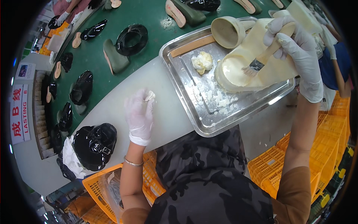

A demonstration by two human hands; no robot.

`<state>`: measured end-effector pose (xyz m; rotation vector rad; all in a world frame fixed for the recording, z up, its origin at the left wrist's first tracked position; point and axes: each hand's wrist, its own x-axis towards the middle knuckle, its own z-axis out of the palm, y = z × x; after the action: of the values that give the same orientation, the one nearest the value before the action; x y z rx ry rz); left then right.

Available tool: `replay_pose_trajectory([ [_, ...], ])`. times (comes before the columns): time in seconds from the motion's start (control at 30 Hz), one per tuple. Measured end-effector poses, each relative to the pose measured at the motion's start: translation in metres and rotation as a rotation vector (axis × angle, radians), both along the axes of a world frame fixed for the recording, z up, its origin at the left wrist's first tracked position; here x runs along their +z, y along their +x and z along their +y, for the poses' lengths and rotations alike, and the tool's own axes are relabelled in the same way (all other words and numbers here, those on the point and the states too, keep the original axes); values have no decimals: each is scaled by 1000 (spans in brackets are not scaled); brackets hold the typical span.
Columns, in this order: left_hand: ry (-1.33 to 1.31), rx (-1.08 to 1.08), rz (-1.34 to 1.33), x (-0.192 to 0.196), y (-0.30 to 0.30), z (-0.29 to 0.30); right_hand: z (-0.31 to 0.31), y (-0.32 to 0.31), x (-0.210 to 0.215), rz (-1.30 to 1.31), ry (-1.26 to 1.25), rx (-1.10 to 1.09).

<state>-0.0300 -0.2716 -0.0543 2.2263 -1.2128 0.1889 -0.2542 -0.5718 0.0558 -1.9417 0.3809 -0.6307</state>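
My gloved right hand (pixel 301 50) grips the wooden handle of a flat paintbrush (pixel 266 57). Its bristles, smeared white, reach into the cream-coloured paste in a round-ended container (pixel 226 84), which sits in a metal tray (pixel 203 128). My left hand (pixel 138 116), also gloved, is over the pale work surface (pixel 169 106) to the left of the tray. Its fingers are drawn together, with a small whitish bit (pixel 150 96) at the tips that I cannot make out.
In the tray are a wooden stick (pixel 192 46), a beige cup (pixel 225 33), a whitish lump (pixel 202 62) and spatters. Glossy black shoe uppers (pixel 81 87) and green shoe lasts (pixel 115 56) stand on the green belt (pixel 153 44). A black upper (pixel 95 145) lies near left; orange crates (pixel 266 164) stand below.
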Motion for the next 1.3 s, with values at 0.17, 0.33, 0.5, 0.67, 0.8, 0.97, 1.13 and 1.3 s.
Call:
replay_pose_trajectory([
  [0.17,123,-75,-134,-18,-9,8,7,0,-2,-21,-46,-62],
  [0.33,112,-262,75,-11,-49,30,4,2,-2,-10,-38,10],
  [0.5,-121,-154,502,1,-57,15,6,-2,3,-19,-7,-54],
  [0.67,-132,-154,67,3,-31,-42,21,8,7,-73,-47,-137],
  [0.8,-20,-232,44,-4,-38,-40,25,11,10,-62,108,-127],
  [0.97,-22,-318,127,-5,-79,-14,25,9,11,-52,73,-121],
  [1.13,17,-427,218,5,-115,7,24,14,10,-45,57,-93],
  [1.3,-61,-344,575,30,-106,-9,11,9,8,-13,67,-17],
])
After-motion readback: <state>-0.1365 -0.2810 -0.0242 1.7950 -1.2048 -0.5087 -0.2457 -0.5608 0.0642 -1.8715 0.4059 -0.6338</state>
